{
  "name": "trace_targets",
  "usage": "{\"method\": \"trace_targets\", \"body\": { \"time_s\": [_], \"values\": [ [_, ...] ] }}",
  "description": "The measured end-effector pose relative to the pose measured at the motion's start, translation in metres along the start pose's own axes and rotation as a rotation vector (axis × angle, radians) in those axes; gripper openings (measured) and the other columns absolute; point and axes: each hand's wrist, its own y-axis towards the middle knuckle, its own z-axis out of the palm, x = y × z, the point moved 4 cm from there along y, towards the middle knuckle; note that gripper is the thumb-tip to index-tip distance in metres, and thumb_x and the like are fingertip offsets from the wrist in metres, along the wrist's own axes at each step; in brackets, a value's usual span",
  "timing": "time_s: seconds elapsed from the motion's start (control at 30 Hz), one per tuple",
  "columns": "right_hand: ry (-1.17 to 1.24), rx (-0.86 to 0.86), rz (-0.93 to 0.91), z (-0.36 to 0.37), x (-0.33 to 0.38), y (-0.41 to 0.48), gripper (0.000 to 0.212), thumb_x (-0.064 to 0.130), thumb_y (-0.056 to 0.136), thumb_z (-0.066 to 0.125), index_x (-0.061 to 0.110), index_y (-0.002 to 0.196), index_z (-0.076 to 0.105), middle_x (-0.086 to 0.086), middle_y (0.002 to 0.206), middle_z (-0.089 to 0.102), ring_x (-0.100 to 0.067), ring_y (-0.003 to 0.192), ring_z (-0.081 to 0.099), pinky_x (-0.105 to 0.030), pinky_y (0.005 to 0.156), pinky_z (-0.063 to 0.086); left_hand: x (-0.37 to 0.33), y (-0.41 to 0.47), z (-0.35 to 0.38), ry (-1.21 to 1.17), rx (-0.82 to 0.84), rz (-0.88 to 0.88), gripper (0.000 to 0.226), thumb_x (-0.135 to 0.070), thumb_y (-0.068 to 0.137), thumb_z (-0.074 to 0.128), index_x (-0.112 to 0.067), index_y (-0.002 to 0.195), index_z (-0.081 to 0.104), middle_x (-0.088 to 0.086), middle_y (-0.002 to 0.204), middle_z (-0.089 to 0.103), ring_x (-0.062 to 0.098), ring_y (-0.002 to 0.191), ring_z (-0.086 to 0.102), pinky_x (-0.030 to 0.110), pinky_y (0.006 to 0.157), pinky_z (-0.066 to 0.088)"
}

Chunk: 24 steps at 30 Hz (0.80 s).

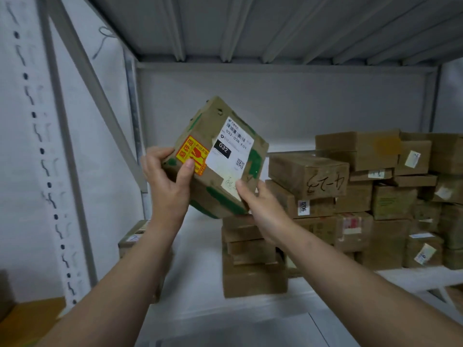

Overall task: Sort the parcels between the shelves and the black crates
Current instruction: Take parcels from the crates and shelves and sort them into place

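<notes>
While hands (166,179) (260,206) grip it, parcel (225,171) tilts.

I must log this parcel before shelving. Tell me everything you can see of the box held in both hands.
The box is worn brown cardboard with green patches, held up tilted, one corner uppermost, in front of the stacked parcels. Its facing side bears a white shipping label with barcodes and a black "032" patch, a yellow-and-red fragile sticker and a handwritten note. The left hand grips its left edge; the right hand holds its lower right corner.
</notes>
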Motion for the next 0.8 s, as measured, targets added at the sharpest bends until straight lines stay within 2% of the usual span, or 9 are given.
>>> {"method": "trace_targets", "body": {
  "time_s": [0.03, 0.1, 0.2, 0.27, 0.3, 0.33, 0.43, 0.57, 0.8],
  "values": [
    [0.06, -0.018, -0.042, 0.006, 0.0, 0.0, 0.056, 0.043, 0.091, 0.058, 0.03, 0.141, 0.036, 0.007, 0.132, 0.057, -0.016, 0.119, 0.056, -0.045, 0.103, 0.045, 0.004, -0.002, -0.005, -0.04, 0.03, -0.072, 0.031, -0.051, 0.078, 0.057, -0.035, 0.102, 0.045, 0.017, 0.113, 0.047, 0.032, 0.11, 0.049, 0.045, 0.097, 0.043],
    [0.099, -0.051, -0.102, 0.012, 0.001, -0.002, 0.059, 0.036, 0.092, 0.059, 0.036, 0.142, 0.029, 0.009, 0.132, 0.056, -0.014, 0.118, 0.056, -0.046, 0.104, 0.045, 0.01, -0.006, -0.013, -0.112, 0.095, -0.189, 0.031, -0.048, 0.077, 0.057, -0.041, 0.106, 0.047, 0.014, 0.121, 0.051, 0.025, 0.113, 0.052, 0.039, 0.097, 0.045],
    [0.039, -0.101, -0.197, 0.011, 0.007, -0.006, 0.07, 0.03, 0.093, 0.059, 0.043, 0.146, 0.015, 0.018, 0.13, 0.047, -0.002, 0.112, 0.052, -0.04, 0.105, 0.043, 0.021, -0.01, -0.014, -0.144, 0.209, -0.295, 0.047, -0.026, 0.082, 0.055, -0.033, 0.128, 0.05, 0.002, 0.124, 0.057, 0.014, 0.114, 0.054, 0.026, 0.094, 0.044],
    [-0.018, -0.115, -0.259, 0.006, 0.011, -0.01, 0.069, 0.026, 0.096, 0.056, 0.043, 0.147, 0.013, 0.024, 0.124, 0.045, 0.011, 0.1, 0.05, -0.018, 0.093, 0.047, 0.025, -0.015, -0.011, -0.155, 0.262, -0.341, 0.042, -0.019, 0.092, 0.056, -0.023, 0.133, 0.047, -0.001, 0.118, 0.06, 0.012, 0.11, 0.057, 0.018, 0.086, 0.047],
    [-0.038, -0.117, -0.273, 0.003, 0.012, -0.011, 0.066, 0.026, 0.097, 0.052, 0.043, 0.147, 0.013, 0.024, 0.124, 0.045, 0.015, 0.097, 0.05, -0.007, 0.082, 0.046, 0.026, -0.017, -0.01, -0.158, 0.256, -0.352, 0.036, -0.019, 0.095, 0.056, -0.02, 0.13, 0.047, -0.001, 0.117, 0.061, 0.013, 0.108, 0.059, 0.015, 0.081, 0.049],
    [-0.053, -0.121, -0.28, 0.001, 0.011, -0.012, 0.062, 0.027, 0.099, 0.048, 0.043, 0.147, 0.013, 0.022, 0.128, 0.046, 0.015, 0.099, 0.05, -0.001, 0.075, 0.044, 0.027, -0.019, -0.01, -0.156, 0.226, -0.361, 0.032, -0.021, 0.095, 0.056, -0.019, 0.126, 0.048, -0.001, 0.117, 0.06, 0.015, 0.107, 0.061, 0.013, 0.076, 0.05],
    [-0.076, -0.131, -0.287, -0.002, 0.003, -0.015, 0.052, 0.03, 0.101, 0.041, 0.042, 0.146, 0.018, 0.016, 0.142, 0.043, 0.004, 0.123, 0.047, -0.004, 0.087, 0.041, 0.033, -0.028, -0.015, -0.16, 0.146, -0.377, 0.025, -0.02, 0.095, 0.057, -0.027, 0.117, 0.049, -0.005, 0.113, 0.059, 0.018, 0.107, 0.062, 0.011, 0.073, 0.051],
    [-0.073, -0.125, -0.283, 0.0, -0.008, -0.019, 0.051, 0.023, 0.102, 0.041, 0.036, 0.147, 0.022, 0.023, 0.128, 0.047, 0.024, 0.101, 0.05, -0.001, 0.075, 0.043, 0.037, -0.046, -0.018, -0.206, 0.13, -0.389, 0.028, -0.018, 0.095, 0.056, -0.042, 0.106, 0.047, -0.015, 0.111, 0.058, 0.019, 0.11, 0.062, 0.017, 0.082, 0.052],
    [-0.037, -0.143, -0.248, 0.0, -0.021, -0.02, 0.052, 0.015, 0.102, 0.04, 0.029, 0.149, 0.023, 0.032, 0.116, 0.046, 0.027, 0.093, 0.051, 0.0, 0.072, 0.042, 0.05, -0.064, -0.02, -0.208, 0.111, -0.448, 0.028, -0.02, 0.095, 0.056, -0.032, 0.118, 0.047, -0.013, 0.118, 0.057, 0.019, 0.111, 0.061, 0.025, 0.089, 0.054]
  ]
}}
